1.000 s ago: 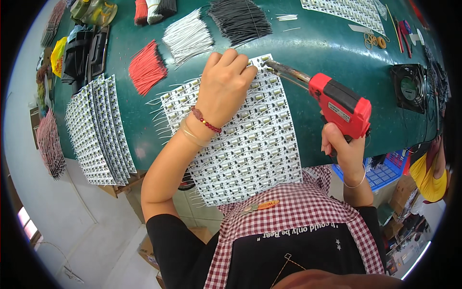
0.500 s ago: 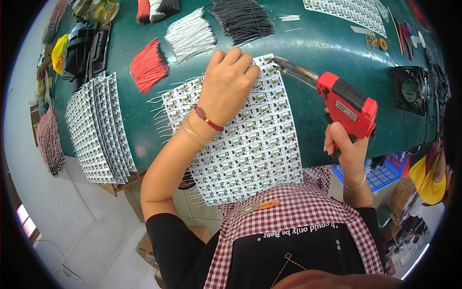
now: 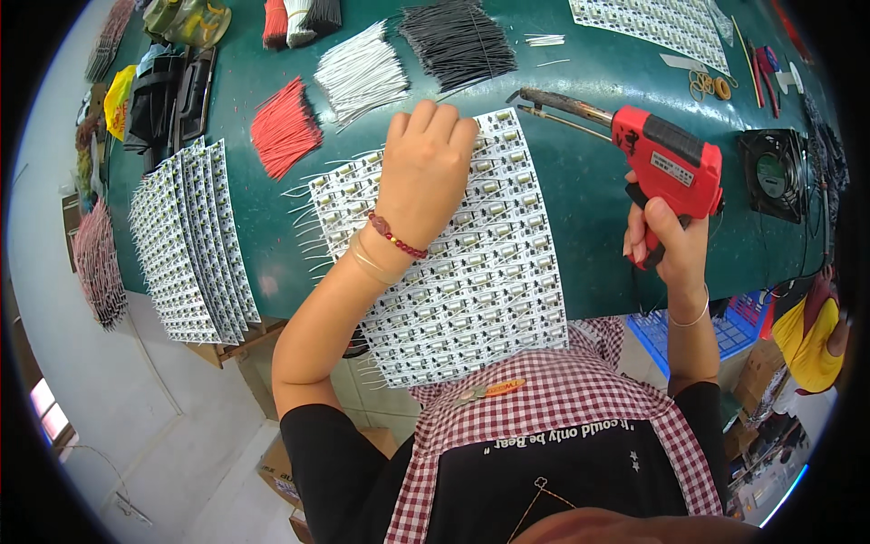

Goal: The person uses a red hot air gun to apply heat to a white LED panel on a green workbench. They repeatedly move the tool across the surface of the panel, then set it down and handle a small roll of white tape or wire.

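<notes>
**Head view: soldering paused over the board panel**

The left hand (image 3: 424, 172) presses palm-down on the panel (image 3: 444, 263), whose left edge already carries wire leads. The right hand (image 3: 669, 240) grips the solder gun (image 3: 669, 159). Its tip, which touched the panel's corner a second ago, has drawn away rightward.

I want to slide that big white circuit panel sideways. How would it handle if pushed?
The circuit panel probably slides as one stiff, light sheet. It overhangs the green table edge, so it may tip off. Wire leads along its left side could snag. The left hand presses it flat.
</notes>
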`<state>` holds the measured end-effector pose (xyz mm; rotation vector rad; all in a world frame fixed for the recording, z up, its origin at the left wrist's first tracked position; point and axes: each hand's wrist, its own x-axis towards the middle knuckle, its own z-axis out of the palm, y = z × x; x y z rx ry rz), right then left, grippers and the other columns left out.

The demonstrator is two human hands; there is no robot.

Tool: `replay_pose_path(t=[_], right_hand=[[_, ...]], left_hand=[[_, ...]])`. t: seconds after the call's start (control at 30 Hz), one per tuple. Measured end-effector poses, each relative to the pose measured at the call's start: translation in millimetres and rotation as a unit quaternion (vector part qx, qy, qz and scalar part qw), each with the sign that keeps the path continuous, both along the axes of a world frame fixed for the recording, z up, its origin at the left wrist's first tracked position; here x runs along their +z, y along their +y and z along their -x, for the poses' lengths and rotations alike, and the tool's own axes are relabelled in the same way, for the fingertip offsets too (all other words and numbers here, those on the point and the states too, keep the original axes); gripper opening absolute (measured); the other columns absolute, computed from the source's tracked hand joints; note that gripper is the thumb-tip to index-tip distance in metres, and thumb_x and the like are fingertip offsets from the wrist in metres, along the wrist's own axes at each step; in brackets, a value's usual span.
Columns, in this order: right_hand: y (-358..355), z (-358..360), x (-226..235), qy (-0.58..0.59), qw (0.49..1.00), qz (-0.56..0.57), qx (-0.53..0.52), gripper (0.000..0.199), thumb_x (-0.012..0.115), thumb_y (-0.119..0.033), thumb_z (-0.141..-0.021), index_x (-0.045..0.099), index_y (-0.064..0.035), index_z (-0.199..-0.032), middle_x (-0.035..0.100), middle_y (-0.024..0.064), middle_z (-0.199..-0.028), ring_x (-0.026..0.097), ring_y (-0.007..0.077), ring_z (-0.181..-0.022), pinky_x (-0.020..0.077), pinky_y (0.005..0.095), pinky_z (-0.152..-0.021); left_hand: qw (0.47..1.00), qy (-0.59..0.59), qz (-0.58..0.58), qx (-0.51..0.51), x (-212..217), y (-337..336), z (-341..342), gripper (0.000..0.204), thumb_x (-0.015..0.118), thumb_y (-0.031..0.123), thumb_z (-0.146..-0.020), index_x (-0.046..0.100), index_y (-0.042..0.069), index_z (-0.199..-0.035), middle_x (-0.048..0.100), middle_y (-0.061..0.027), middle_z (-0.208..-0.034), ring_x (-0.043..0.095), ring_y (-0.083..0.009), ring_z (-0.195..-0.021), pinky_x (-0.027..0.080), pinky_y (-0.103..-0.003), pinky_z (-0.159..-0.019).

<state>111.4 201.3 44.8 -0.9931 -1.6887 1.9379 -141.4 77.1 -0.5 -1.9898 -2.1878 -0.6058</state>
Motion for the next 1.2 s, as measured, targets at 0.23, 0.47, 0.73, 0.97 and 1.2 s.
replay_pose_path(t=[0.23,0.47,0.73,0.97,1.2], right_hand=[[5.3,1.4,-10.6,-0.001,1.0,0.015,0.026,0.037,0.06,-0.023,-0.09,0.053,0.0067,-0.112,0.053,0.0063,-0.058,0.049,0.0095,-0.042,0.0455,0.0238,-0.043],[-0.5,4.0,-8.2,-0.034,0.999,0.039,0.014,0.018,0.064,-0.013,-0.087,0.059,0.0011,-0.098,0.057,0.0021,-0.061,0.052,0.0069,-0.046,0.0409,0.0202,-0.042],[-3.7,3.3,-6.2,-0.068,0.997,0.017,0.015,0.021,0.068,-0.011,-0.084,0.058,-0.001,-0.099,0.057,0.0007,-0.061,0.052,0.0061,-0.046,0.041,0.0205,-0.041],[-7.4,3.3,-5.1,-0.046,0.999,0.018,0.007,0.023,0.069,-0.011,-0.084,0.058,-0.0009,-0.102,0.057,0.0005,-0.062,0.052,0.006,-0.047,0.042,0.0203,-0.043],[-5.5,1.1,-4.7,-0.064,0.998,0.01,0.025,0.022,0.07,-0.011,-0.083,0.059,-0.0008,-0.099,0.057,0.0007,-0.062,0.052,0.006,-0.047,0.0421,0.0204,-0.043]], left_hand=[[0.997,-0.062,-0.046,0.013,-2.0,4.8,-1.4,0.014,0.065,-0.003,-0.072,0.061,0.004,-0.084,0.047,-0.0075,-0.075,0.05,-0.0252,-0.074,0.042,-0.036,-0.067],[0.996,-0.079,-0.051,-0.005,-8.4,4.0,-2.9,0.015,0.066,-0.004,-0.071,0.064,0.004,-0.084,0.046,-0.0075,-0.074,0.049,-0.0242,-0.072,0.043,-0.035,-0.064],[0.995,-0.086,-0.059,-0.01,-8.4,5.2,-2.6,0.017,0.065,-0.005,-0.07,0.064,0.003,-0.084,0.046,-0.0074,-0.073,0.049,-0.0241,-0.071,0.043,-0.035,-0.064],[0.994,-0.089,-0.062,-0.009,-8.9,4.8,-3.4,0.017,0.065,-0.006,-0.07,0.064,0.003,-0.084,0.047,-0.0077,-0.073,0.049,-0.0245,-0.071,0.043,-0.036,-0.065],[0.994,-0.092,-0.066,-0.011,-8.9,5.2,-3.9,0.017,0.065,-0.007,-0.069,0.064,0.002,-0.084,0.047,-0.0076,-0.073,0.049,-0.0244,-0.071,0.043,-0.035,-0.064]])
